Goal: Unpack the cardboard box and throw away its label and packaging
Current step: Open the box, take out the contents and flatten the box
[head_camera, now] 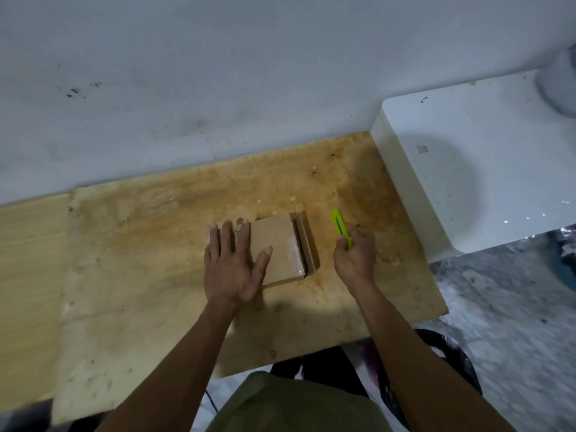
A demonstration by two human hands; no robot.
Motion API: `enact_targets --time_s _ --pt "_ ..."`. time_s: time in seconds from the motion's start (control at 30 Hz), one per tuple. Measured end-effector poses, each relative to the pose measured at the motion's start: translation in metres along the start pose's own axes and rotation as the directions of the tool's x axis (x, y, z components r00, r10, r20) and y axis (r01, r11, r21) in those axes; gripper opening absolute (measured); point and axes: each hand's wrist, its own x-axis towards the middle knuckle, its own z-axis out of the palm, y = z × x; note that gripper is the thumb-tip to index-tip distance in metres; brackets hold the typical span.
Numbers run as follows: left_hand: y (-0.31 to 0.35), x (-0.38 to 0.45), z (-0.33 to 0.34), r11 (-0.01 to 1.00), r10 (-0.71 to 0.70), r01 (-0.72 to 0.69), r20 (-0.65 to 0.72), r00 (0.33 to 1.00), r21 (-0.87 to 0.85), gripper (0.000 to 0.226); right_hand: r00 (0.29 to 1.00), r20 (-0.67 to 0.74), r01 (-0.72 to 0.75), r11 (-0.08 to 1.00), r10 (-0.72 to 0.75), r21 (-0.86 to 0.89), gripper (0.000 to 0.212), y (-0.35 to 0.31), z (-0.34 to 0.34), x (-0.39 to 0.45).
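Observation:
A small brown cardboard box (282, 247) lies flat on the stained plywood tabletop (156, 244), with a side flap standing loose along its right edge. My left hand (232, 265) presses flat on the box's left half, fingers spread. To the right of the box, my right hand (353, 257) is closed around a lime-green utility knife (339, 227), whose tip points away from me. The knife is apart from the box. Clear tape glints on the box's right part.
A white block-like surface (467, 169) rises at the table's right end. The grey-white wall (218, 88) runs along the back. A black bin bag (452, 363) hangs open below the table's front right edge.

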Motion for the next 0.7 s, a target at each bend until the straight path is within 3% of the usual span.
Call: enact_targets --time_s 0.23,0.4,0.47,0.57,0.7 --pt "0.000 0.001 0.002 1.000 -0.010 0.010 -0.004 1.000 0.001 0.077 0.993 -0.114 -0.025 0.984 0.004 -0.178 0.012 0.004 0.014 0.016" --pt "0.000 0.002 0.001 1.000 -0.022 0.022 0.008 1.000 -0.012 0.077 0.989 -0.133 0.006 0.934 -0.058 -0.358 0.024 0.011 0.015 0.013" --pt "0.000 0.002 -0.001 1.000 -0.023 0.023 0.026 0.999 -0.009 0.077 0.979 -0.149 0.081 0.940 -0.136 -0.330 0.026 0.007 0.012 0.008" --pt "0.000 0.002 -0.003 0.999 -0.020 0.022 0.031 0.999 -0.042 0.075 0.923 -0.012 0.381 0.916 -0.386 -0.122 0.026 -0.006 0.011 -0.009" --pt "-0.003 -0.011 -0.007 0.985 -0.036 0.015 -0.117 0.992 -0.172 0.077 0.850 0.257 0.495 0.864 -0.459 -0.091 0.043 -0.019 0.024 -0.038"
